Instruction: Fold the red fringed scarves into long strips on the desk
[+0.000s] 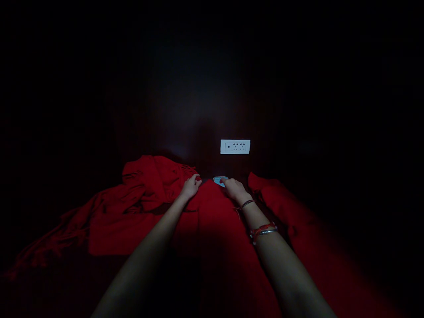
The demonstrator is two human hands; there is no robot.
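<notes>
A red fringed cloth (139, 207) lies spread and bunched over a dark surface in a very dim room. My left hand (191, 185) rests on the cloth's far edge with its fingers curled onto the fabric. My right hand (233, 187) reaches just right of it, fingertips touching a small light-blue object (219, 180) that lies at the cloth's far edge. Thin bracelets circle my right wrist (261, 229). Both forearms stretch forward from the bottom of the view.
A white wall socket plate (235, 146) sits on the dark wall just behind the hands. More red cloth (298, 221) trails to the right. Everything else is in darkness.
</notes>
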